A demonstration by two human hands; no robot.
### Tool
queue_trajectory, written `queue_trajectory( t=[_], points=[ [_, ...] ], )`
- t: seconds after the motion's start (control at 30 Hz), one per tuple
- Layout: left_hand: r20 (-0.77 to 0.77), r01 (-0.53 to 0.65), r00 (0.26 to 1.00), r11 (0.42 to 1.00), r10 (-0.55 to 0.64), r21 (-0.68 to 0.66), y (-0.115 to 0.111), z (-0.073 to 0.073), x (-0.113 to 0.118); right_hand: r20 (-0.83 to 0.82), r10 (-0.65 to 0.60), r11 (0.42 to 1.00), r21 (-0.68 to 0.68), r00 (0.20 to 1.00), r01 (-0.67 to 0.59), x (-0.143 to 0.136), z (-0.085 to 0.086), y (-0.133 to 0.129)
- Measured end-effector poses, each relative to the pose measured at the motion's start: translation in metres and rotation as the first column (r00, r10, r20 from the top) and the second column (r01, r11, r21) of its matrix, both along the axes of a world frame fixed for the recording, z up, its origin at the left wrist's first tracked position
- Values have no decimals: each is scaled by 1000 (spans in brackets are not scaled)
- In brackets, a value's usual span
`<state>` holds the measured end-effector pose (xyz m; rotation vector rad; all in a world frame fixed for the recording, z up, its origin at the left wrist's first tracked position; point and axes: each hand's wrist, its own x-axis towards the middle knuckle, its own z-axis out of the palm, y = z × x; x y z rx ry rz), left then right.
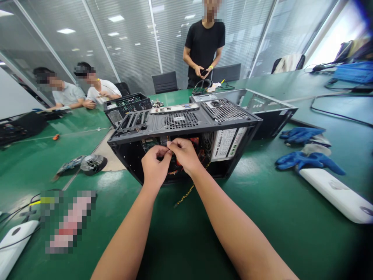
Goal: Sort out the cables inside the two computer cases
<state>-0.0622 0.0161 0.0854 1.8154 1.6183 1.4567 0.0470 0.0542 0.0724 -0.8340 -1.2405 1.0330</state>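
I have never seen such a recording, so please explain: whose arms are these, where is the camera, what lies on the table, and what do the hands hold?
The camera sits on a person's head and looks down, so the two bare arms are that person's own. The left hand and right hand meet inside an open computer case lying on its side on a green table. The fingers pinch something small among the cables; what it is cannot be told. Blue gloves lie to the right, a fan to the left. Other people sit and stand beyond the case.
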Motion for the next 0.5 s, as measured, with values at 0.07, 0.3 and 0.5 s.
queue_trajectory(
  t=[0.07,0.3,0.5],
  points=[
    [-84,-25,996,999,29,42,-2,2,0,9,0,1000,3,1000,0,0,-1,1],
    [97,43,995,996,-36,-71,6,-4,-3,28,10,1000,25,1000,-11,1,-2,1],
    [536,311,830,926,-155,-214,13,-8,-5,2,102,995,1,995,-102,0,-3,2]
  ],
)
